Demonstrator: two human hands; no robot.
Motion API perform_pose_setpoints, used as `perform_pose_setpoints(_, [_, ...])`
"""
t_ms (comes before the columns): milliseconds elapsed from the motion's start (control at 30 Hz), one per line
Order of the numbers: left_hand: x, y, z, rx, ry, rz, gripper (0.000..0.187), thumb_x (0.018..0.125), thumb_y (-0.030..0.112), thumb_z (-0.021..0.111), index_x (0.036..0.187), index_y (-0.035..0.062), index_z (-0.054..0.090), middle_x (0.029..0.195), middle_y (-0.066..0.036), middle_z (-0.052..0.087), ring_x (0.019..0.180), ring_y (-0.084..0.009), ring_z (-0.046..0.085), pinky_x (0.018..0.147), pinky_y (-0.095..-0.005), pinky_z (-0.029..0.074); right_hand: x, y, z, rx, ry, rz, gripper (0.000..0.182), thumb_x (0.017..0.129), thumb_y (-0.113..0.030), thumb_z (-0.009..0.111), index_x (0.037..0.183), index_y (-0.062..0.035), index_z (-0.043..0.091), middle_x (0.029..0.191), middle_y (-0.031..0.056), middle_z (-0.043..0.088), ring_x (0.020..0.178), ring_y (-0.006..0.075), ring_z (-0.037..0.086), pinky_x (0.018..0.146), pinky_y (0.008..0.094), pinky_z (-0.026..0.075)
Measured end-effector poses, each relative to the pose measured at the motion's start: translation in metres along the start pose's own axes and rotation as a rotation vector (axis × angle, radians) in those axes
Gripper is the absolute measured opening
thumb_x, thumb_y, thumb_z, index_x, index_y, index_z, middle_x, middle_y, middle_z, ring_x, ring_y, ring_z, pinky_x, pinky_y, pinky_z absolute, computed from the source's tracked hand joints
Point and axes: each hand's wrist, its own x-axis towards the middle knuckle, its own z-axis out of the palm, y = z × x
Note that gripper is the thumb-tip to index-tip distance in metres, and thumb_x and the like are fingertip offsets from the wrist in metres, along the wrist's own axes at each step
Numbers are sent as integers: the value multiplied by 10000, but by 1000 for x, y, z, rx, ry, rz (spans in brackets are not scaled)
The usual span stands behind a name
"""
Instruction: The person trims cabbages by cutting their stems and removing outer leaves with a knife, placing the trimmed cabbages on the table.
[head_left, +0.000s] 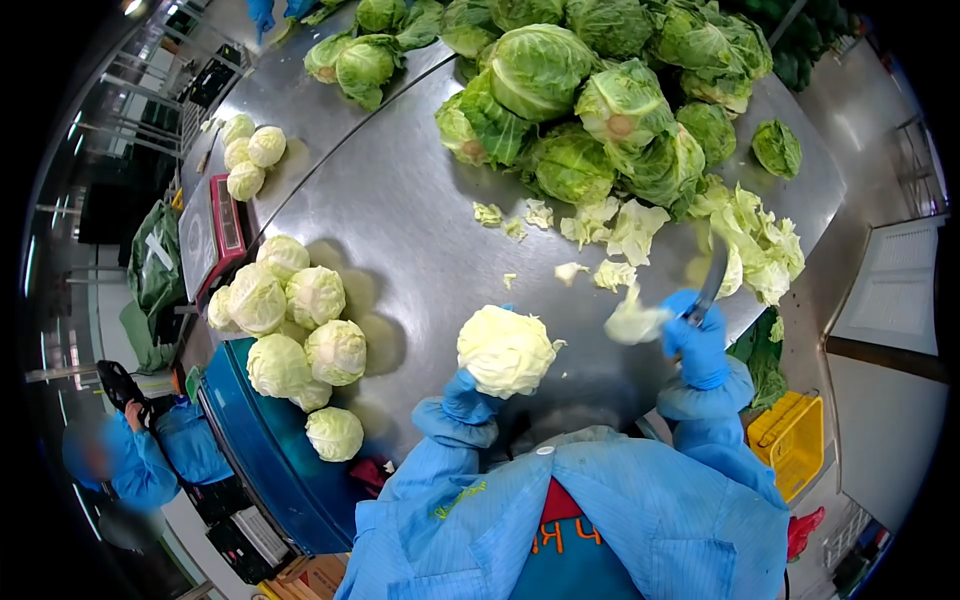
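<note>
My left hand (467,399), in a blue glove, grips a pale, trimmed head of cabbage (507,348) from its near side, its fingers partly hidden under the head. In my blue-gloved right hand (698,345) is a knife (714,270), its blade pointing away from me toward the heap of cut leaves (752,238). A pale leaf piece (637,319), smeared by motion, shows just left of that hand. Small leaf scraps (613,275) lie on the metal table (400,215) beyond both hands.
Green untrimmed cabbages (590,110) are piled at the back. Trimmed heads (290,320) cluster at left beside a red scale (226,225) and a blue bin (270,450). A yellow crate (790,440) stands on the floor at right. Another person (150,455) is at far left.
</note>
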Motion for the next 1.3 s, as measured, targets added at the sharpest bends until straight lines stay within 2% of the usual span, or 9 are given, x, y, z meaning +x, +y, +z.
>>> perform_pose_setpoints(33, [-5,5,8,-596,143,-16,774,904,453,561,1485,45,252,1460,-240,361,1255,-451,473,1002,-544,472,5,-1,-5,-63,105,35,275,848,-47,709,1118,-34,654,907,40,653,736,74,565,625,201,449])
perform_pose_setpoints(133, [-13,21,13,-574,-93,-24,917,773,462,700,1470,38,282,1437,-227,388,1321,-430,400,1072,-537,398,28,6,12,-525,430,-382,297,843,-96,729,1130,-60,659,925,13,654,770,62,575,654,200,465])
perform_pose_setpoints(300, [-13,16,5,-664,-204,-157,1006,685,485,762,1466,50,301,1418,-233,403,1328,-422,397,1082,-552,382,13,-2,62,-419,-105,-172,459,799,-174,784,1221,-100,618,1073,20,661,868,85,585,691,215,475])
perform_pose_setpoints(600, [-13,20,36,-218,204,-144,1181,604,682,767,1496,99,259,1488,-167,346,1353,-363,386,1115,-532,343,17,19,118,-377,-376,-261,487,807,-282,776,1247,-134,630,991,53,617,885,129,573,804,274,471])
perform_pose_setpoints(667, [-29,14,21,-425,-39,-1,1195,614,716,746,1502,95,245,1499,-162,336,1357,-355,382,1123,-532,332,15,13,116,-315,-367,-147,459,813,-271,769,1235,-137,646,961,54,616,857,138,573,788,277,472])
perform_pose_setpoints(800, [-6,-19,-11,382,3,81,1041,696,667,690,1488,122,290,1479,-191,364,1355,-389,372,1118,-552,331,11,10,121,-356,-255,-249,312,839,-212,739,1132,-115,692,870,46,614,759,148,576,721,284,483])
perform_pose_setpoints(867, [-19,-18,-1,-450,-47,51,1159,653,726,698,1496,67,250,1494,-198,335,1350,-377,389,1120,-540,338,5,6,123,-491,-166,-259,239,845,-167,729,1067,-90,691,830,43,623,706,148,574,677,279,483])
perform_pose_setpoints(1200, [-10,-2,12,-396,27,1,1109,695,759,621,1491,72,268,1466,-213,376,1323,-387,422,1098,-541,369,16,21,124,-50,-110,-129,240,808,-134,762,1021,-58,682,766,49,592,671,148,570,664,251,481])
perform_pose_setpoints(1300, [-7,-22,-6,-484,-102,33,1133,690,819,563,1490,71,270,1464,-205,382,1330,-373,416,1099,-532,370,19,0,123,-465,-150,-236,339,814,-130,760,1139,-80,676,905,43,597,749,128,569,718,263,488])
